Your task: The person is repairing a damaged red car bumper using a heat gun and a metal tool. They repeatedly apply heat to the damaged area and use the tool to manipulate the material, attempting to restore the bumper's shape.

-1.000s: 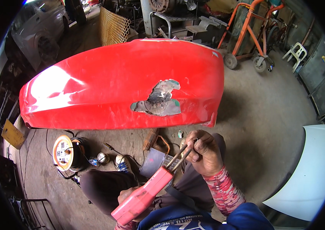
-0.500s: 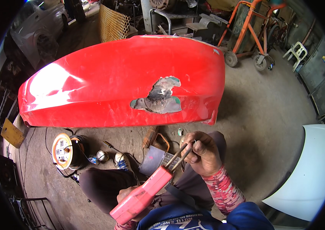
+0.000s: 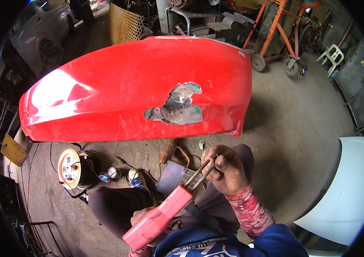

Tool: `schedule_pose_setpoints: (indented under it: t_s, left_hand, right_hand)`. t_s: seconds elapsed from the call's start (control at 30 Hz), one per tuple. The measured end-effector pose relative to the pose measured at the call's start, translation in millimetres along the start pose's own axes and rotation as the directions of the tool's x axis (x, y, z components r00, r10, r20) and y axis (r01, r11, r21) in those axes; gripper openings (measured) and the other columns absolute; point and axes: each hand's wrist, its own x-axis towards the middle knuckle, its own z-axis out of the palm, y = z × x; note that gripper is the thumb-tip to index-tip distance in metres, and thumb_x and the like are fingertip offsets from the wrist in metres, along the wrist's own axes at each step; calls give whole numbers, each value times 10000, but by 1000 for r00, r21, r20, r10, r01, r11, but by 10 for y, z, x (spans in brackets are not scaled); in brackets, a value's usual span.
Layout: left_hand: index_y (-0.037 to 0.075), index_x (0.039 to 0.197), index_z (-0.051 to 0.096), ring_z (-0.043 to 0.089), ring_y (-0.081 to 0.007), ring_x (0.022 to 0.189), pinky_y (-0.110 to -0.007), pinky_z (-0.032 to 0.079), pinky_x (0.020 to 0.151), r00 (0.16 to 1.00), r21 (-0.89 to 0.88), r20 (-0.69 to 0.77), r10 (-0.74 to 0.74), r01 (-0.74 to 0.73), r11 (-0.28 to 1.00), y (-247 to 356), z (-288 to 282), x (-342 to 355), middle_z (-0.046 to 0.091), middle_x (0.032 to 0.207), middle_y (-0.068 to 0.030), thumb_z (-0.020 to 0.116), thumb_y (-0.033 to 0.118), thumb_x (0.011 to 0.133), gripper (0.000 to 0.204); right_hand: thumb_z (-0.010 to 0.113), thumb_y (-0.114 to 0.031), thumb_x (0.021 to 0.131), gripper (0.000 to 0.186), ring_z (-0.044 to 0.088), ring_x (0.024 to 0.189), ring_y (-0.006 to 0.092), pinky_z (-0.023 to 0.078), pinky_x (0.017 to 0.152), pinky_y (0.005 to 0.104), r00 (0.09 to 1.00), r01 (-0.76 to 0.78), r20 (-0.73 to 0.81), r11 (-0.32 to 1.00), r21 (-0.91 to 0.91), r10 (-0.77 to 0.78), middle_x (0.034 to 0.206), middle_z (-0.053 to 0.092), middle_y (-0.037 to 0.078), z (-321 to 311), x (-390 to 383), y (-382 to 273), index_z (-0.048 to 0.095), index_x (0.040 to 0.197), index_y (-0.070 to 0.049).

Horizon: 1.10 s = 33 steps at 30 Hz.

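My left hand (image 3: pixel 140 216), mostly hidden behind a pink handheld tool (image 3: pixel 160 216), grips that tool, whose two metal prongs point up and right. At their tips my right hand (image 3: pixel 228 174) is closed, pinching a small thin metal piece (image 3: pixel 216 156); whether it sits in the prongs I cannot tell. Above both hands lies a red car bumper (image 3: pixel 122 73) with a torn, patched area (image 3: pixel 175 112) showing grey and green. Below it are an open parts case (image 3: pixel 169 182) and an orange-handled tool (image 3: pixel 170 152).
An orange-rimmed cable reel (image 3: pixel 68 167), cords and small cans (image 3: pixel 113 173) are at left on the concrete floor (image 3: pixel 293 107). A white body panel (image 3: pixel 345 192) lies at right. Behind are an orange wheeled frame (image 3: pixel 280 30), a plastic chair (image 3: pixel 332 58), metal mesh (image 3: pixel 126 25) and a parked vehicle (image 3: pixel 40 25).
The bumper and background have shifted slightly upward in the picture. My hands and the pink tool stay nearly in place, with slight movement of my right fingers at the prong tips.
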Motion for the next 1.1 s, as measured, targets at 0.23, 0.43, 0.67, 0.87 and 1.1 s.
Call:
schedule_pose_setpoints:
  t_s: [0.23, 0.43, 0.67, 0.87, 1.1]
  left_hand:
    - [115, 1064, 695, 677, -203, 681, -326, 524, 617, 991, -153, 121, -53, 71, 986, -105, -19, -53, 680, 811, -50, 838, 341, 772, 395]
    - [25, 882, 706, 719, -182, 667, -291, 568, 601, 876, -117, 362, -320, 383, 916, -232, -14, -178, 734, 826, -67, 825, 182, 720, 255]
    - [3, 944, 702, 722, -197, 707, -307, 583, 634, 929, -483, 235, -287, 368, 795, -2, -78, -4, 722, 802, -85, 749, 178, 802, 231]
    - [23, 928, 705, 713, -192, 793, -378, 578, 686, 515, -683, 672, -531, 709, -176, -39, -90, 22, 726, 864, -69, 813, 265, 728, 332]
    - [113, 915, 721, 709, -218, 775, -355, 563, 684, 877, -286, 338, -341, 441, 851, -145, -35, -125, 714, 852, -37, 868, 362, 645, 395]
  right_hand:
    - [714, -222, 966, 254, 478, 616, 58, 365, 539, 221, 1000, -13, 2, 1000, 28, 13, 933, 612, 61, -44, -6, 17, 646, 1083, -7]
    - [709, -197, 969, 245, 478, 617, 61, 373, 550, 224, 1000, -25, -7, 1000, 16, 26, 945, 625, 58, -50, -18, 17, 653, 1111, -5]
    - [700, -159, 973, 222, 473, 618, 65, 382, 561, 223, 999, -25, -49, 1000, 6, 25, 951, 643, 55, -36, -37, 27, 661, 1130, -8]
    - [701, -166, 972, 208, 476, 616, 71, 380, 558, 227, 997, -35, -72, 999, 15, 36, 961, 630, 61, -22, -47, 55, 658, 1105, -11]
    - [716, -107, 952, 235, 470, 620, 73, 390, 559, 226, 997, -24, -64, 995, 94, 30, 962, 683, 54, -26, -51, 102, 676, 1156, 1]
